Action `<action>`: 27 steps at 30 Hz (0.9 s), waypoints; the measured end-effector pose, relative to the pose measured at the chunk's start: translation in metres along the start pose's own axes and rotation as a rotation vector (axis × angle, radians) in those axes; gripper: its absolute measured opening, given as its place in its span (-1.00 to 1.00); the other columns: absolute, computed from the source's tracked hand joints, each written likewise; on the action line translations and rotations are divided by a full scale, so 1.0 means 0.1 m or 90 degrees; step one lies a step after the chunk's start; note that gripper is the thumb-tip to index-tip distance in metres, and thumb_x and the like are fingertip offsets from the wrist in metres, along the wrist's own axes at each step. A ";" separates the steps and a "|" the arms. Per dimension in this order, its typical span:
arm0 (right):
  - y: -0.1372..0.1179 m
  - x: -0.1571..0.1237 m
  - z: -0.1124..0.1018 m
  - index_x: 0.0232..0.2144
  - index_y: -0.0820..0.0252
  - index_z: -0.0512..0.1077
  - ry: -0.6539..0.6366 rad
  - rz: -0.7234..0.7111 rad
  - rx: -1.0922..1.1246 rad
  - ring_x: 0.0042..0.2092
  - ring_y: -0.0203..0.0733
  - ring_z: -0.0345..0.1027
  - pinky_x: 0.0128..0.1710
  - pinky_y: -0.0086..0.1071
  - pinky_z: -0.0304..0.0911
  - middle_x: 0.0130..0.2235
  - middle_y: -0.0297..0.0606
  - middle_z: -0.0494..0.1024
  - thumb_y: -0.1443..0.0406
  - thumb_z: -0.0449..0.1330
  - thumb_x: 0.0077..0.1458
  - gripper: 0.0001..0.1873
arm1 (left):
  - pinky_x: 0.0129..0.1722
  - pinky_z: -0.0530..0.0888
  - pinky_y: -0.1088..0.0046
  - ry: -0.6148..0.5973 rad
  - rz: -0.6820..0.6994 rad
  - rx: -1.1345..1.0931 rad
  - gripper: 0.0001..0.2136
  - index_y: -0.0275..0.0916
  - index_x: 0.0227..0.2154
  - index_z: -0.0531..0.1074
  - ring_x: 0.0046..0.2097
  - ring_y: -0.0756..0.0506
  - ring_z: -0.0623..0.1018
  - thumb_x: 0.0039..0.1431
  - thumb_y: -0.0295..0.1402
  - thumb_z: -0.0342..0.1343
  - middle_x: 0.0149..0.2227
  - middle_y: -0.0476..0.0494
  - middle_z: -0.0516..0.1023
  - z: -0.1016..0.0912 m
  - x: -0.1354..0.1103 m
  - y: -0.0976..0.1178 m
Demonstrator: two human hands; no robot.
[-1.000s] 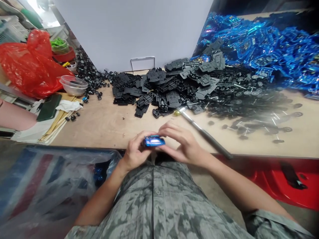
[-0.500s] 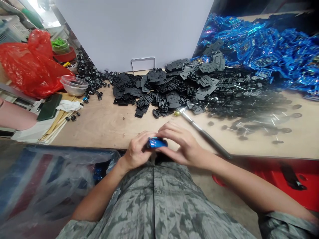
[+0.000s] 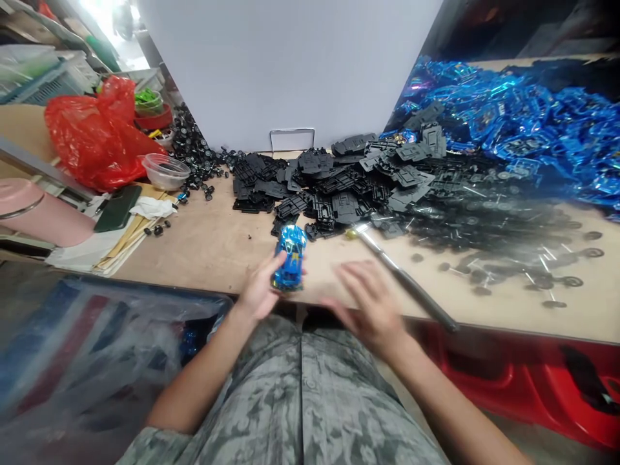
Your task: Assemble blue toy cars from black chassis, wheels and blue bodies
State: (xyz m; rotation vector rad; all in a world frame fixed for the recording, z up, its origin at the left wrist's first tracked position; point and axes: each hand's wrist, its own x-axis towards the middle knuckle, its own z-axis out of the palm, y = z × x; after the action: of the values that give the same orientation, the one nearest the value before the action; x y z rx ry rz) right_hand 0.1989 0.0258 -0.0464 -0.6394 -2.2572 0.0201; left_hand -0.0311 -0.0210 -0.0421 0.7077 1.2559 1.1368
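Note:
A shiny blue toy car (image 3: 292,257) with a yellow patch on top is gripped in my left hand (image 3: 261,287), near the table's front edge. Its roof side faces up, and my thumb lies along its left side. My right hand (image 3: 371,300) is apart from the car, to its right, fingers spread and blurred by motion, holding nothing. Just right of that hand a hammer (image 3: 411,284) lies slantwise, its dark handle reaching the front edge. Behind the car is a heap of black toy car chassis (image 3: 334,184).
Wheel-and-axle sets (image 3: 484,252) spread over the right side. Blue car bodies (image 3: 523,123) pile at the back right. At left are a clear plastic tub (image 3: 166,171), a phone (image 3: 117,208), a red bag (image 3: 97,139) and a pink cup (image 3: 43,213). A grey board (image 3: 290,71) stands behind.
My right hand has let go of the toy car and moved right, opening. My left hand has turned the car and brought it forward over the table. The camera view has shifted.

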 end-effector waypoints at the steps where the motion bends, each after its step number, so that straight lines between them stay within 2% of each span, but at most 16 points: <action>1: 0.10 -0.09 -0.12 0.23 0.33 0.28 -0.021 0.056 -0.097 0.04 0.13 0.40 0.06 0.01 0.35 -0.02 0.09 0.55 0.20 0.24 0.30 -0.45 | 0.10 0.51 0.15 0.037 0.082 0.108 -0.49 -0.22 0.18 0.46 0.08 -0.27 0.58 0.30 -0.03 0.12 0.07 -0.27 0.58 -0.08 0.00 0.02; 2: 0.21 -0.19 -0.24 0.19 0.38 0.32 -0.066 0.112 -0.192 0.03 0.16 0.39 0.03 0.00 0.34 -0.03 0.13 0.54 0.19 0.22 0.31 -0.49 | 0.17 0.46 0.14 0.060 0.170 0.237 -0.52 -0.17 0.18 0.48 0.12 -0.26 0.55 0.27 -0.09 0.19 0.09 -0.24 0.56 -0.16 -0.01 0.05; 4: 0.42 -0.37 -0.42 -0.01 0.41 0.45 -0.190 0.183 -0.357 -0.06 0.20 0.37 -0.09 -0.03 0.30 -0.15 0.14 0.54 0.17 0.15 0.34 -0.63 | 0.25 0.38 0.10 0.046 0.314 0.503 -0.56 -0.12 0.15 0.52 0.15 -0.27 0.50 0.23 -0.19 0.26 0.09 -0.23 0.53 -0.31 -0.01 0.07; 6: 0.57 -0.50 -0.50 -0.26 0.36 0.49 -0.303 0.204 -0.446 -0.17 0.17 0.36 -0.19 -0.09 0.24 -0.28 0.10 0.52 0.20 0.06 0.37 -0.67 | 0.23 0.38 0.02 0.004 0.386 0.689 -0.57 -0.09 0.14 0.54 0.15 -0.29 0.49 0.22 -0.20 0.28 0.08 -0.26 0.52 -0.39 0.00 0.05; 8: 0.62 -0.58 -0.53 -0.35 0.31 0.46 -0.338 0.232 -0.460 -0.29 0.05 0.35 -0.30 -0.19 0.19 -0.33 0.04 0.50 0.23 -0.02 0.39 -0.63 | 0.19 0.42 0.01 -0.005 0.421 0.765 -0.55 -0.11 0.16 0.51 0.13 -0.30 0.49 0.24 -0.16 0.28 0.08 -0.28 0.51 -0.41 0.01 0.01; 10: 0.58 -0.62 -0.55 -0.29 0.30 0.46 -0.296 0.277 -0.387 -0.40 -0.08 0.34 -0.41 -0.28 0.14 -0.34 -0.03 0.52 0.20 -0.06 0.42 -0.61 | 0.16 0.44 0.02 0.015 0.447 0.784 -0.53 -0.17 0.18 0.47 0.12 -0.30 0.49 0.25 -0.15 0.27 0.08 -0.29 0.53 -0.39 0.01 -0.04; 12: 0.48 -0.64 -0.59 -0.16 0.27 0.47 -0.235 0.307 -0.221 -0.43 -0.13 0.42 -0.45 -0.33 0.22 -0.32 -0.09 0.58 0.15 -0.07 0.44 -0.61 | 0.14 0.46 0.04 0.041 0.473 0.792 -0.54 -0.23 0.15 0.45 0.10 -0.30 0.50 0.24 -0.18 0.28 0.05 -0.30 0.55 -0.35 0.00 -0.08; 15: 0.26 -0.64 -0.66 0.07 0.21 0.46 -0.187 0.299 0.058 -0.24 -0.09 0.62 -0.27 -0.36 0.47 -0.16 -0.11 0.68 0.14 0.03 0.42 -0.64 | 0.10 0.46 0.05 0.058 0.500 0.813 -0.54 -0.27 0.07 0.44 0.06 -0.31 0.51 0.17 -0.19 0.34 0.00 -0.31 0.57 -0.32 -0.03 -0.10; 17: 0.09 -0.66 -0.64 0.19 0.17 0.42 -0.185 0.280 0.170 -0.13 -0.09 0.65 -0.14 -0.35 0.55 -0.02 -0.12 0.68 0.20 0.09 0.40 -0.61 | 0.07 0.47 0.07 0.060 0.503 0.829 -0.54 -0.28 0.05 0.42 0.04 -0.31 0.51 0.16 -0.20 0.35 -0.02 -0.30 0.56 -0.32 -0.05 -0.10; 21: -0.15 -0.72 -0.44 0.38 0.11 0.24 -0.134 0.230 0.237 0.05 -0.08 0.61 0.03 -0.33 0.56 0.20 -0.11 0.55 0.37 0.09 0.38 -0.44 | 0.04 0.46 0.12 0.059 0.507 0.838 -0.57 -0.25 0.02 0.40 0.04 -0.30 0.51 0.17 -0.21 0.34 -0.02 -0.28 0.54 -0.33 -0.05 -0.10; 27: -0.21 -0.78 -0.26 0.42 -0.05 0.12 -0.085 0.212 0.243 0.16 -0.10 0.52 0.16 -0.34 0.49 0.29 -0.24 0.44 0.47 0.14 0.33 -0.29 | 0.00 0.47 0.14 0.057 0.523 0.835 -0.60 -0.27 -0.03 0.40 0.00 -0.29 0.51 0.14 -0.25 0.36 -0.07 -0.28 0.54 -0.33 -0.05 -0.11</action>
State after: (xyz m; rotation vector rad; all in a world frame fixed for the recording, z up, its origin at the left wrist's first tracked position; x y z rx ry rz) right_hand 0.2526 -0.0327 -0.0772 -0.8118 -2.1626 0.6568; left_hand -0.0594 -0.0344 -0.0572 2.3174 1.7992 0.8149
